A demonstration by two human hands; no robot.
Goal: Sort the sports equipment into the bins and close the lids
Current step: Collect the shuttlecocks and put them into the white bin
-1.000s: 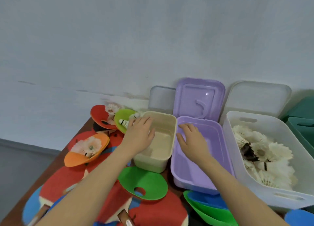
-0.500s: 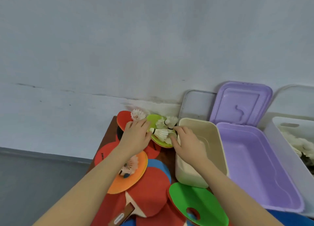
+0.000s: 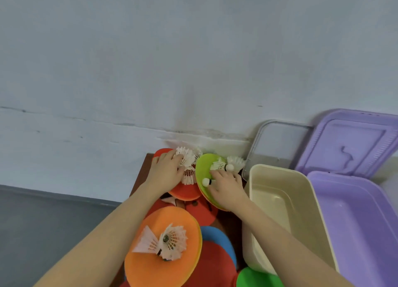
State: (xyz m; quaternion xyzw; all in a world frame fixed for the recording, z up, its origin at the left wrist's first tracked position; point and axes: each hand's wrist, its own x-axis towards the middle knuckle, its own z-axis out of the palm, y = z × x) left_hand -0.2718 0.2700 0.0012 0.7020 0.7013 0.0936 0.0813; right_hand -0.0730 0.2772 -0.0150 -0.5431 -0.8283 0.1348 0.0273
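A: Head view, item one?
B: Left hand [image 3: 167, 174], far end of the table [image 3: 143, 170]. Fingers curled round a cluster of white shuttlecocks [image 3: 187, 160] lying on a red disc [image 3: 187, 191].

A: Item two?
B: Right hand [image 3: 226, 188], on the lime disc [image 3: 205, 168] just beside the red one. Fingers bent over a shuttlecock [image 3: 207, 182], its white cork poking out at the fingertips; whether they actually pinch it, cannot tell. Two more shuttlecocks [image 3: 228, 165] lie on the lime disc's far edge.

A: Bins?
B: Cream bin [image 3: 286, 213], lid off, right of the lime disc, touching the right forearm's side. Purple bin [image 3: 353, 226] against it, further right. Purple lid [image 3: 353, 144] leans on the wall [image 3: 193, 60] behind it; a clear grey lid [image 3: 277, 144] leans behind the cream bin.

A: Near end?
B: Orange disc [image 3: 150, 265] carrying a pair of shuttlecocks [image 3: 165, 241]. Beneath and beside it: blue disc [image 3: 217, 237], a red paddle [image 3: 213, 267], green disc [image 3: 258, 278] at the bottom edge.
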